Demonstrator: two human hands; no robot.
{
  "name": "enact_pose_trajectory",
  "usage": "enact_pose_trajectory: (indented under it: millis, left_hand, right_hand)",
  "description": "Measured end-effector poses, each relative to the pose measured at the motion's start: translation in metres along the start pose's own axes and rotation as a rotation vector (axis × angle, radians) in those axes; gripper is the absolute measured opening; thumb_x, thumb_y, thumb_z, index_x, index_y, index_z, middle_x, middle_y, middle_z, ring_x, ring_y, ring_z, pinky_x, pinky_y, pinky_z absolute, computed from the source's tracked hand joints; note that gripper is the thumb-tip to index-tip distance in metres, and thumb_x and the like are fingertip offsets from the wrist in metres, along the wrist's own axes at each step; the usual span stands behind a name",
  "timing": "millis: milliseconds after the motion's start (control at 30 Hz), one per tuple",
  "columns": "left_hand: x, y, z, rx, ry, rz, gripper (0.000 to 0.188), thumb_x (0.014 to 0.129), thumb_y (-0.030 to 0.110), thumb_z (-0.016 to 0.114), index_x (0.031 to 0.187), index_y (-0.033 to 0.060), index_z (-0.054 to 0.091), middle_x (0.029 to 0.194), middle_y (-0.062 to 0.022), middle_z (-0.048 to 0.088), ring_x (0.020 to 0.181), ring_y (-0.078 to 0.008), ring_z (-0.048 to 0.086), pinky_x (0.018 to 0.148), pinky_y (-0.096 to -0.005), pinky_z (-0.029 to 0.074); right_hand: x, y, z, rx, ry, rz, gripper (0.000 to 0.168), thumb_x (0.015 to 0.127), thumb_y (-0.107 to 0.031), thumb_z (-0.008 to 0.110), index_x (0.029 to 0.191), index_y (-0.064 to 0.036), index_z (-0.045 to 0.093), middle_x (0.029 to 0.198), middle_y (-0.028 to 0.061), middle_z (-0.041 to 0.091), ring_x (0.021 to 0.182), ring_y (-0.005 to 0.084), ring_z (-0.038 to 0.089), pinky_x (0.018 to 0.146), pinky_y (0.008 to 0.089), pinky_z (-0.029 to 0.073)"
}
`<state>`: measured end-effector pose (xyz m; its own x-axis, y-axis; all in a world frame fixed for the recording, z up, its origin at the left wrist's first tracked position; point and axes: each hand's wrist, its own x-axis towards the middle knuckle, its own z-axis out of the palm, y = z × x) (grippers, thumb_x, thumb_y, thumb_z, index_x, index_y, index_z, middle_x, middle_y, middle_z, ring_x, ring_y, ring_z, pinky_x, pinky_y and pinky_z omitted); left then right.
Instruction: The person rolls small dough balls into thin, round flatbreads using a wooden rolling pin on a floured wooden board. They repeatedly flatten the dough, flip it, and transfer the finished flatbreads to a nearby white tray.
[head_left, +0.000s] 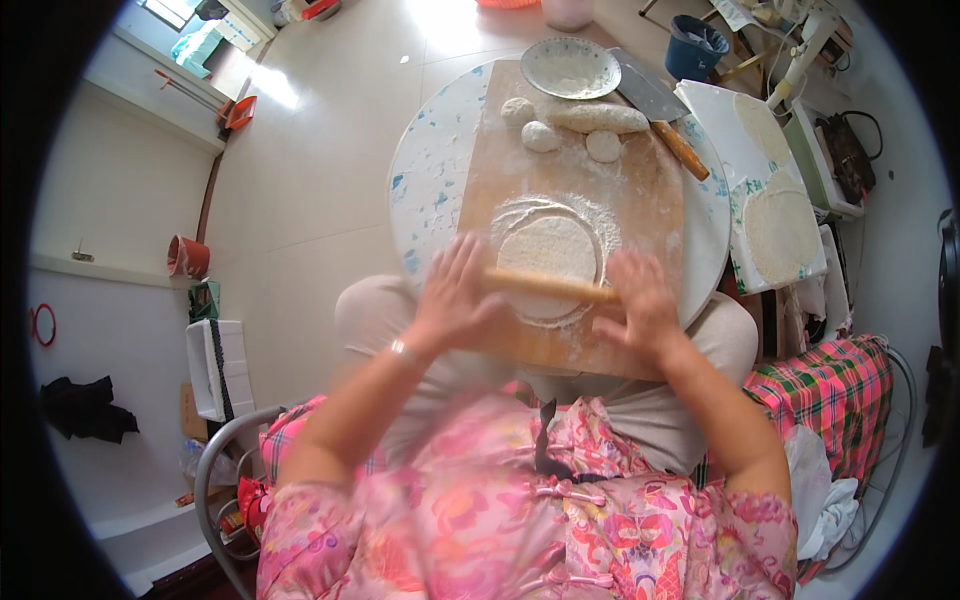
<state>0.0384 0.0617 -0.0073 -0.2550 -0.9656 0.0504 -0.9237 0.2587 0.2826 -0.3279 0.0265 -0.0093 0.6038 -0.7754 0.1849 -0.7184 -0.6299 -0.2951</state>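
A wooden rolling pin (546, 284) lies crosswise over a flat round of dough (549, 244). My left hand (456, 296) is on the pin's left end and my right hand (639, 304) on its right end, palms down with fingers stretched forward; both are slightly blurred. Loose flour rings the dough on a wooden board (480, 187). Farther back on the board are a thick dough log (600, 118) and three small dough pieces (541, 136). Behind them stands a patterned bowl (534, 61) with flour in it. A cleaver (649, 88) with a wooden handle rests at the right.
The board sits on a round white table (427, 165) with blue marks, close to my knees. To the right, a white foam slab (709, 112) bears flat dough sheets (782, 232). A blue bin (686, 66) stands beyond. A plaid cloth (832, 390) hangs beside me.
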Motion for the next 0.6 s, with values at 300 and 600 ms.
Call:
enact_pose_trajectory:
  millis: [300,600]
  left_hand:
    - [0.131,-0.013,0.000,-0.057,0.080,-0.175,0.080,0.102,0.054,0.043,0.160,0.0005,0.026,0.167,-0.0218,0.025,0.157,-0.0338,0.019,0.127,-0.0481,0.012]
    - [0.076,-0.010,0.001,-0.079,0.091,-0.054,0.080,0.101,0.052,0.046,0.159,-0.0005,0.026,0.166,-0.0227,0.027,0.156,-0.0352,0.019,0.126,-0.0501,0.013]
  right_hand:
    - [0.111,0.061,-0.004,-0.176,0.168,0.258,0.097,0.091,-0.075,0.051,0.156,-0.004,0.038,0.162,0.0184,0.039,0.153,0.0326,0.030,0.127,0.0534,0.012]
    - [0.054,0.017,-0.006,-0.145,0.032,0.124,0.097,0.090,-0.072,0.055,0.156,-0.003,0.038,0.161,0.0206,0.038,0.153,0.0350,0.031,0.126,0.0536,0.015]
